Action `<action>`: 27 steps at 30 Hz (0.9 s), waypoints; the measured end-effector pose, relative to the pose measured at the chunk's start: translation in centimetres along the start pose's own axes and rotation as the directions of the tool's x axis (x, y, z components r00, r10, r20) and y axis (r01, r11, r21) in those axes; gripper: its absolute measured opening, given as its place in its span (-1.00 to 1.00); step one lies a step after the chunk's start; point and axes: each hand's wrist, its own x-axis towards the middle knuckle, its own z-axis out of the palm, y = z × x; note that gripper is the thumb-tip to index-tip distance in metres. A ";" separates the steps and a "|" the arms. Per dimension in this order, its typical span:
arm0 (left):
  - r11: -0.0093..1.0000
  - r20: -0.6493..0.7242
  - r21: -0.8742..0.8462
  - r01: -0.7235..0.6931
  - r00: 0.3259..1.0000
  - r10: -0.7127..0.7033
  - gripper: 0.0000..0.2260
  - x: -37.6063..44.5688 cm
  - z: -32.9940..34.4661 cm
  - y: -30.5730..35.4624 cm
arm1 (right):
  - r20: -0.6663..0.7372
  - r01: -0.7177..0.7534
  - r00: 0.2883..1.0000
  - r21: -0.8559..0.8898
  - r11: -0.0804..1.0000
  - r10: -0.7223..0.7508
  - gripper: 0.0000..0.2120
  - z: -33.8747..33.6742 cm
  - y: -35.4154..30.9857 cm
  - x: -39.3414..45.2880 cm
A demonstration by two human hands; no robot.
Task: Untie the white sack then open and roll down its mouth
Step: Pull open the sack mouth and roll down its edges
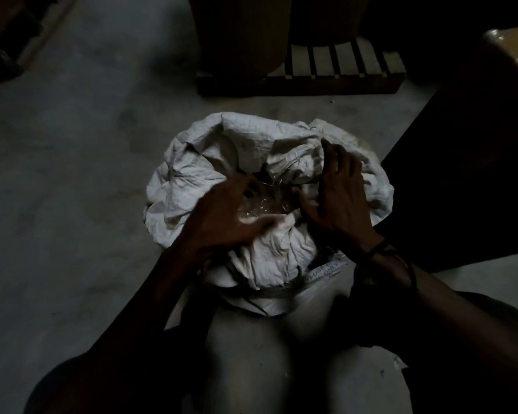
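Note:
The white woven sack (189, 177) stands on the floor in front of me, its mouth open and its rim crumpled outward in thick folds. A clear plastic liner (263, 206) glints in the opening between my hands. My left hand (231, 216) reaches into the near-left side of the mouth, fingers curled around the rim fabric. My right hand (338, 192) presses on the bunched fold at the right rim, fingers spread over the cloth, thumb inside the opening. Dark bands circle my right wrist. The scene is dim, so the exact grip of each hand is unclear.
A wooden pallet (341, 76) with brown drums (243, 34) lies just behind the sack. A dark slanted surface (467, 162) rises at the right. Grey concrete floor (72, 144) spreads to the left. My knees frame the bottom of the view.

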 end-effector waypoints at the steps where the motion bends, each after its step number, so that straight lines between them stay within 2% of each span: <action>1: 0.998 -0.148 0.045 0.048 0.988 -0.041 -0.55 0.3 -0.4 -0.3 | -0.003 0.007 1.000 0.006 1.000 -0.007 -0.10 0.1 0.0 0.2; 3: 0.957 -0.375 0.217 0.195 0.921 -0.103 -0.57 0.4 -0.7 -1.2 | -0.004 0.009 1.000 0.029 1.000 -0.009 -0.09 0.4 0.2 0.5; 5: 0.845 -0.496 0.323 0.427 0.837 -0.234 -0.49 0.3 -0.5 -1.8 | 0.000 -0.006 1.000 0.064 0.998 0.006 -0.09 0.7 0.4 0.8; 6: 0.789 -0.533 0.313 0.529 0.785 -0.315 -0.42 0.3 -0.2 -2.1 | 0.002 -0.013 1.000 0.088 0.996 0.013 -0.09 0.9 0.5 0.9; 8: 0.732 -0.542 0.211 0.648 0.701 -0.464 -0.31 0.4 0.2 -2.6 | -0.002 -0.035 0.999 0.154 0.987 0.036 -0.09 1.3 0.5 1.2; 11: 0.711 -0.447 0.042 0.702 0.649 -0.615 -0.21 1.0 0.4 -3.6 | 0.010 -0.095 0.995 0.247 0.964 0.096 -0.08 1.6 0.5 1.7; 14: 0.734 -0.417 0.039 0.678 0.679 -0.605 -0.19 1.3 0.9 -3.5 | 0.013 -0.083 0.997 0.228 0.970 0.082 -0.09 1.6 0.3 1.6; 18: 0.859 -0.331 0.165 0.484 0.848 -0.414 -0.25 1.1 1.6 -2.8 | 0.116 -0.066 0.992 0.226 0.972 0.040 -0.17 1.2 -0.2 1.4; 20: 0.873 -0.272 0.220 0.436 0.887 -0.374 -0.28 1.1 1.8 -3.1 | 0.171 -0.038 0.985 0.224 0.974 -0.001 -0.22 0.8 0.0 1.5; 22: 0.872 -0.266 0.230 0.432 0.890 -0.371 -0.34 1.0 2.0 -3.4 | 0.209 -0.025 0.977 0.262 0.965 -0.031 -0.25 0.4 0.1 1.7; 27: 0.880 -0.283 0.076 0.470 0.856 -0.433 -0.40 0.7 2.1 -3.9 | 0.253 -0.019 0.966 0.302 0.953 -0.061 -0.34 0.0 0.4 2.2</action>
